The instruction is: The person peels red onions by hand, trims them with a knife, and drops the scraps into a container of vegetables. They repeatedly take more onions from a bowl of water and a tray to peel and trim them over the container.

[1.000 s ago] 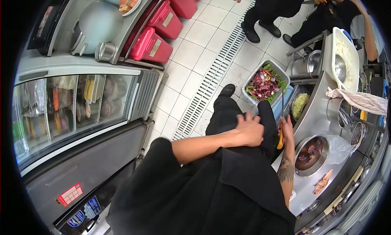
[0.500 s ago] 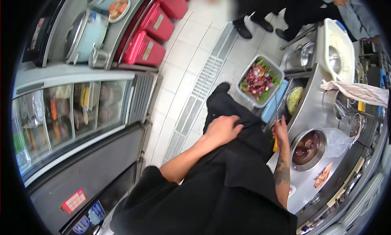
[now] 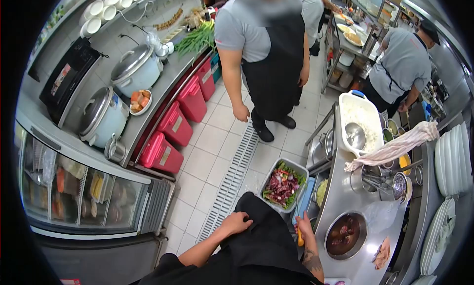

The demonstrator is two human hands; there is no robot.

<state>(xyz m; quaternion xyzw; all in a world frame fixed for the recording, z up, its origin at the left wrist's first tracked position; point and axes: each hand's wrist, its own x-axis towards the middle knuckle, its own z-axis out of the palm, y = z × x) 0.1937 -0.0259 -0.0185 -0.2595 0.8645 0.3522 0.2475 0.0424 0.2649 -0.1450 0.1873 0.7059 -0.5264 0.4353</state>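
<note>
My left hand (image 3: 237, 223) rests on the black apron over my thigh, its fingers loosely bent and holding nothing. My right hand (image 3: 304, 224) is closed around the yellow handle of a knife (image 3: 300, 237), beside the counter edge; its blade is hard to make out. Just beyond that hand lies a blue cutting board (image 3: 305, 198). Next to the board is a grey tub (image 3: 295, 205) of green leaves and chopped purple-red pieces. Right of my right hand, a steel bowl (image 3: 364, 235) holds dark liquid with reddish pieces.
A person in a black apron (image 3: 271, 72) stands ahead by the floor drain (image 3: 229, 186); another person (image 3: 402, 62) works at the right. On the steel counter (image 3: 321, 230) are a white rice tub (image 3: 341, 122) and a twisted cloth (image 3: 395, 145). Red bins (image 3: 163, 154) line the left.
My view has tilted up, bringing the people and far kitchen into sight. My left hand's fingers are more bent on the apron. The right hand still grips the knife.
</note>
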